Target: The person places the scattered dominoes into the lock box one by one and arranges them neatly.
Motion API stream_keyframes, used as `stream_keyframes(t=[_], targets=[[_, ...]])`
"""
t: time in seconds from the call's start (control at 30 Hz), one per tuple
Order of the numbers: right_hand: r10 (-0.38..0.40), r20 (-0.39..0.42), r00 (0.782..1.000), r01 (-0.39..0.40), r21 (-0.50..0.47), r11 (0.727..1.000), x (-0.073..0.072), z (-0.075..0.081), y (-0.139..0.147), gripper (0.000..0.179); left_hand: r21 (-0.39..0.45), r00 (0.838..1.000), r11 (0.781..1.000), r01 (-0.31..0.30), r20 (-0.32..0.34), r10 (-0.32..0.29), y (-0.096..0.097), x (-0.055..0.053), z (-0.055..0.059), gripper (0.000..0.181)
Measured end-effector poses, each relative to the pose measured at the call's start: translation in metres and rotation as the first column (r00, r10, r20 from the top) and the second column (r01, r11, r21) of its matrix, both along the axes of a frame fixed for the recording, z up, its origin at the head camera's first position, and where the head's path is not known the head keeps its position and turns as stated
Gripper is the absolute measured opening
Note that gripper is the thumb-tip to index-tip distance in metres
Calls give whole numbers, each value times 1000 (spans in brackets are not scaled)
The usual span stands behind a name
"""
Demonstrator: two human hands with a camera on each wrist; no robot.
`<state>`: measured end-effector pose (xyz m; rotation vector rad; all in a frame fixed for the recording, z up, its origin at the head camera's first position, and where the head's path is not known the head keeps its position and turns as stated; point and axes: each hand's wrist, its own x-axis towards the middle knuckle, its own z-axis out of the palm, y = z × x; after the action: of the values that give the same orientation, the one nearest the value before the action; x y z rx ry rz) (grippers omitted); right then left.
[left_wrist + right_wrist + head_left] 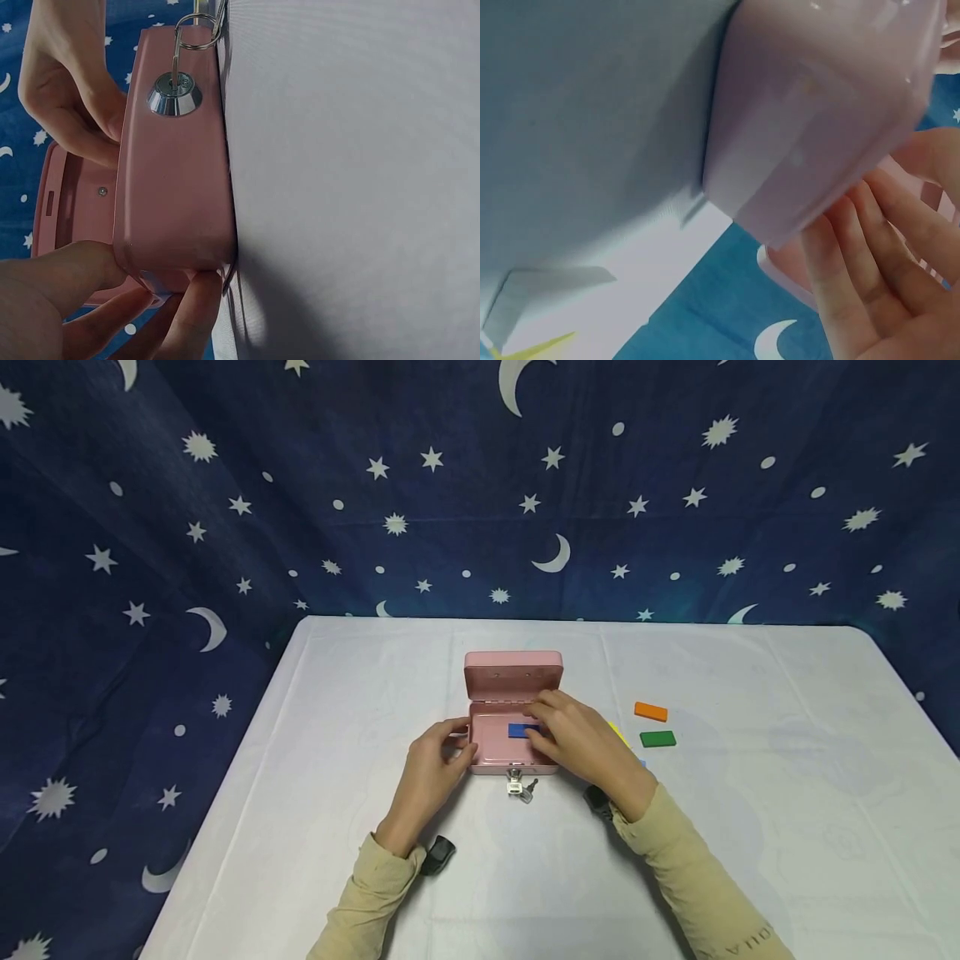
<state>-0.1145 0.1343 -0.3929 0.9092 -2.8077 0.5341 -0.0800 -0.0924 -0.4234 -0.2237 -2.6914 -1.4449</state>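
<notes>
A tan sleeve (675, 852) bears unreadable dark lettering (750, 941). The left hand (431, 767) grips the left wall of a glossy pink box (495, 769), lid (513, 677) raised; the right hand (583, 737) covers one end of the blue block (518, 731) inside, whether pinching I cannot tell. White table (337, 702) spreads wide leftward; a green block (657, 739) lies right.

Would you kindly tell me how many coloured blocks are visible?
5: a blue block in the pink box; an orange block and green block further right; yellow block and light-blue block partly behind the right hand. More may be hidden.
</notes>
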Motion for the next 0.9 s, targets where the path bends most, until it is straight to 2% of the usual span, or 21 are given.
stream_keyframes(t=[0.43, 0.9], targets=[[-43, 15, 999, 44, -25, 999, 6, 9, 15, 28, 1, 1000, 1000, -2, 1, 2, 0, 0, 0, 38], [-69, 14, 998, 69, 2, 998, 8, 6, 34, 31, -22, 1000, 1000, -8, 4, 8, 0, 1, 0, 39]])
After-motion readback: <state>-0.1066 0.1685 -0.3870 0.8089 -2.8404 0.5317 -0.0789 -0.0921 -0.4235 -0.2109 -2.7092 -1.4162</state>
